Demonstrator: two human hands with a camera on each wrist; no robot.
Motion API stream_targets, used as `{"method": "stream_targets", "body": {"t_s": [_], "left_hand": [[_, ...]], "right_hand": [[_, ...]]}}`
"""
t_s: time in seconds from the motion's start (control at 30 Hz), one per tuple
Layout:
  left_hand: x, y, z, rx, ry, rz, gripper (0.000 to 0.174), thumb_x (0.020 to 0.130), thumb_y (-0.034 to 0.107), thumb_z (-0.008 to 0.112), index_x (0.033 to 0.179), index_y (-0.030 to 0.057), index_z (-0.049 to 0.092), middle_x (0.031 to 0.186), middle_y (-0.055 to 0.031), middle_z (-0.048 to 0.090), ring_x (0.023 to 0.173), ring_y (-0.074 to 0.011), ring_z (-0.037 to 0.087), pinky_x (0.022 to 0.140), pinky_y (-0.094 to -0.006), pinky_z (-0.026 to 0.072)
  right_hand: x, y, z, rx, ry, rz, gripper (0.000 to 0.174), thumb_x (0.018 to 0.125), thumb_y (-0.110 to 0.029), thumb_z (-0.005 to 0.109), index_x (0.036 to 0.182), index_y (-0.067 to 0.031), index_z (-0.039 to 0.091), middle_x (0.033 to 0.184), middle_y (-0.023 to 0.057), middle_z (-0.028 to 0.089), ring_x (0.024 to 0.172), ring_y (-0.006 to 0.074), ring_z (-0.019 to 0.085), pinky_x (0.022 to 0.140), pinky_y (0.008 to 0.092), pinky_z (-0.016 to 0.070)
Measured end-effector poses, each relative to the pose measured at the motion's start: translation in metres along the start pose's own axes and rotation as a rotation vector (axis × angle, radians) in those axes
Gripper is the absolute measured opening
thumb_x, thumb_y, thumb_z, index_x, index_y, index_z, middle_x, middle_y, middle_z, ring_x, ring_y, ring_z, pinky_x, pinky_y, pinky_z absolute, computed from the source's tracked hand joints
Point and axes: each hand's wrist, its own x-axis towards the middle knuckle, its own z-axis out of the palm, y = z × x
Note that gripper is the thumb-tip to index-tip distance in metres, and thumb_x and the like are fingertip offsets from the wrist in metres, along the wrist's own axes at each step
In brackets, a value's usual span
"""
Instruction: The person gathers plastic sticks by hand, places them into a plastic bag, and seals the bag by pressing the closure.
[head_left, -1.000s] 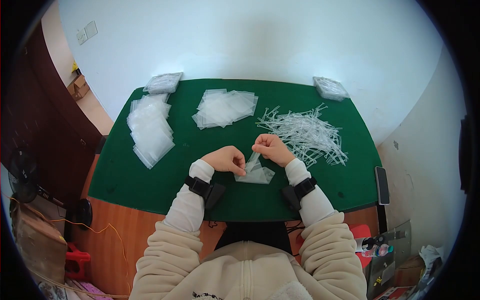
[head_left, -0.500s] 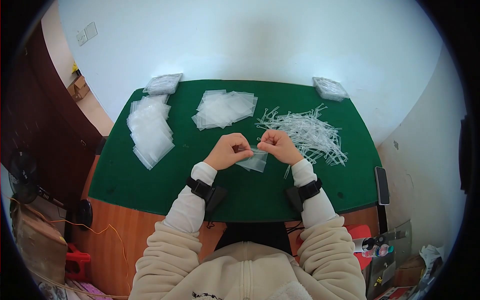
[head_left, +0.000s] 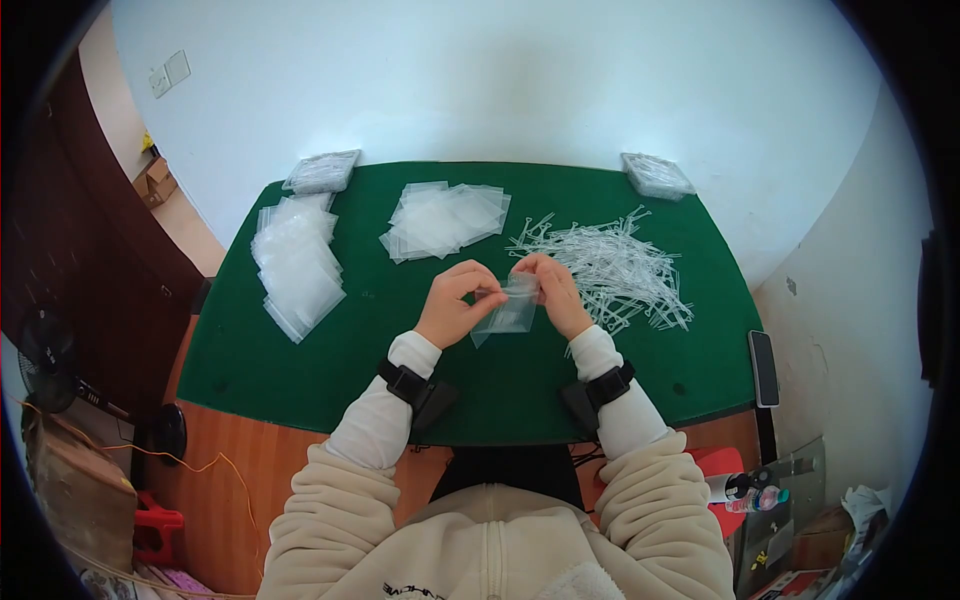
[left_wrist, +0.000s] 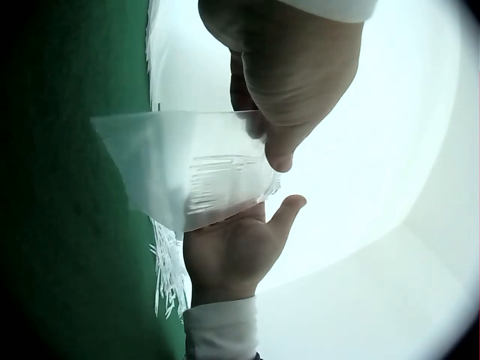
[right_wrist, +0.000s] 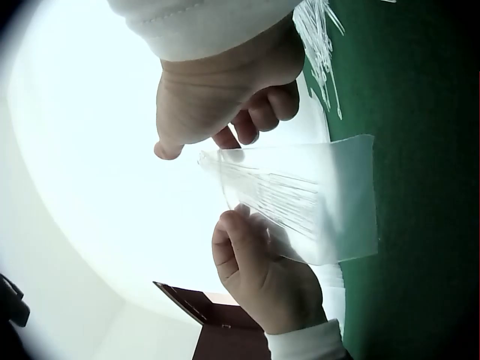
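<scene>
My left hand [head_left: 458, 302] pinches the edge of a clear plastic bag [head_left: 508, 313] between thumb and fingers, near its mouth. Several thin clear plastic sticks [left_wrist: 214, 180] lie side by side inside the bag, their tips showing at the mouth end. At the opposite edge is my right hand [head_left: 556, 295]. Its thumb stands out away from the plastic in the left wrist view, and its fingers reach behind the bag, partly hidden. A loose pile of looped-end clear sticks [head_left: 625, 270] lies just beyond the right hand.
Flat clear bags [head_left: 447, 220] are heaped at the back middle of the green table [head_left: 330, 380], and overlapping bags [head_left: 298, 262] run down its left side. Filled packs stand at the back left [head_left: 322, 172] and back right [head_left: 657, 176]. A phone [head_left: 763, 368] is at the right edge.
A second ago the bag was lower and crumpled, with the right hand pinching a narrow strip above it. Both hands have moved away from me, and the right has come in to the bag's right edge.
</scene>
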Motion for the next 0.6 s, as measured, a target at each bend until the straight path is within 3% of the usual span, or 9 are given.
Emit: {"method": "stream_targets", "body": {"t_s": [0.2,0.33,0.5,0.6], "left_hand": [[0.001,0.006,-0.005,0.057,0.203,0.03,0.009,0.069,0.0,0.068,0.074,0.0002,0.06,0.08,-0.0075,0.058,0.065,-0.0134,0.054,0.058,-0.0221,0.0432],[0.001,0.004,-0.006,0.08,0.325,0.06,0.008,0.071,0.0,0.067,0.075,0.0002,0.06,0.081,-0.0076,0.058,0.068,-0.0133,0.056,0.059,-0.0218,0.0445],[-0.001,-0.01,-0.006,0.042,0.415,0.021,0.01,0.072,-0.001,0.066,0.079,-0.0003,0.059,0.081,-0.0072,0.059,0.07,-0.0127,0.057,0.06,-0.0216,0.0456],[0.0,-0.014,-0.004,-0.316,0.487,-0.205,0.013,0.073,0.002,0.066,0.083,-0.0014,0.058,0.084,-0.0072,0.059,0.068,-0.0121,0.056,0.06,-0.0216,0.0459]], "right_hand": [[0.002,0.014,-0.008,0.172,0.109,0.056,0.044,0.093,-0.041,0.032,0.094,-0.0033,0.053,0.069,-0.0032,0.044,0.055,0.0052,0.035,0.048,0.0191,0.0277],[0.002,0.022,-0.006,0.158,0.127,0.136,0.04,0.093,-0.037,0.034,0.092,-0.0027,0.054,0.071,-0.0016,0.047,0.055,0.0062,0.037,0.05,0.0194,0.031],[0.0,0.022,0.004,-0.052,0.009,0.103,0.026,0.089,-0.026,0.047,0.084,-0.0026,0.056,0.07,-0.0023,0.049,0.059,0.0052,0.041,0.055,0.0192,0.0343],[-0.001,0.026,0.005,-0.161,-0.075,0.072,0.018,0.086,-0.02,0.053,0.08,-0.0028,0.057,0.068,-0.0032,0.05,0.06,0.0047,0.042,0.057,0.0194,0.0352]]}}
